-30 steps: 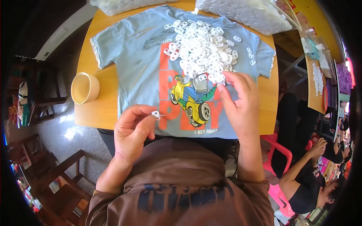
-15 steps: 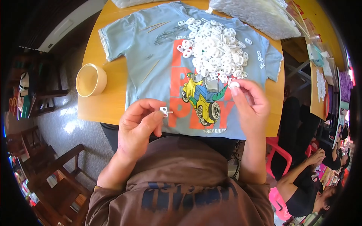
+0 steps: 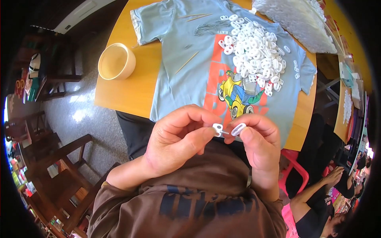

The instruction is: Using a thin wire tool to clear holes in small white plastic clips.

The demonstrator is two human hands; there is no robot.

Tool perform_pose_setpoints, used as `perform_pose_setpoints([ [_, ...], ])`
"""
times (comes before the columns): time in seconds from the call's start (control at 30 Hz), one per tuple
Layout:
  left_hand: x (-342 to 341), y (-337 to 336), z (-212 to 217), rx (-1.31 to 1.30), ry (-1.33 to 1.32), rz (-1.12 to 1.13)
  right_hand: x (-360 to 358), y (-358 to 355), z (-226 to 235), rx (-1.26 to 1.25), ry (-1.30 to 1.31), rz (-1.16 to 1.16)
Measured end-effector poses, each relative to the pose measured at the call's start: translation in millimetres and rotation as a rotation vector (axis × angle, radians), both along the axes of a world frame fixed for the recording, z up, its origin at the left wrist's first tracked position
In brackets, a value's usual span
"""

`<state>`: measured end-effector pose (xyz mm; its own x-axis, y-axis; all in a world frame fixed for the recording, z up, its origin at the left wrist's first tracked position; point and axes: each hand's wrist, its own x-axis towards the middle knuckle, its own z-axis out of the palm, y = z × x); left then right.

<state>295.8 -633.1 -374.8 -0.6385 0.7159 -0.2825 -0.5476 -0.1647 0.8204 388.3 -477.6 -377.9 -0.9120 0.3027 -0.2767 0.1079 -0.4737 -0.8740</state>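
My left hand [image 3: 186, 137] pinches a small white plastic piece with two holes [image 3: 217, 127], which looks like a cord lock part. A thin metal spring [image 3: 225, 132] sticks out of its side toward the right. Close beside it, my right hand [image 3: 260, 137] grips a white oval plastic piece [image 3: 238, 129] with a slot in it, between thumb and index finger. The spring's tip lies near my right fingers; whether it touches them, I cannot tell. Beyond both hands, a heap of similar white plastic pieces [image 3: 256, 49] rests on a light blue printed T-shirt [image 3: 176, 87].
Thin wooden sticks [image 3: 186, 62] and a dark grey tangle of thin strands [image 3: 214, 28] lie on the shirt. A round cream tub [image 3: 126, 67] stands on the wooden table [image 3: 115, 93] at left. Clear plastic bags [image 3: 295, 23] lie at the back. Another person [image 3: 313, 198] sits at right.
My right hand has come from the heap's near edge down and left with a white oval piece. My left hand has moved right, and the two pieces are now close together. The view has shifted.
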Motion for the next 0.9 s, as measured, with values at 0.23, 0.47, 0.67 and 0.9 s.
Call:
perform_pose_setpoints([
  [0.23, 3.8, 0.0, -5.7, 0.007, 0.033, -0.023, 2.4, 2.0, -0.6, 0.003, -0.017, 0.061],
  [0.47, 4.6, 2.6, -7.9, -0.004, 0.030, -0.018, 3.1, 1.3, -2.0, 0.027, 0.010, 0.063],
  [0.67, 5.4, 4.2, -10.5, -0.029, 0.076, -0.022, 3.7, 5.2, -3.9, -0.059, 0.040, 0.113],
  [0.9, 5.7, 4.3, -11.5, -0.018, 0.084, 0.007, 2.8, 5.3, -2.2, -0.039, 0.015, 0.115],
])
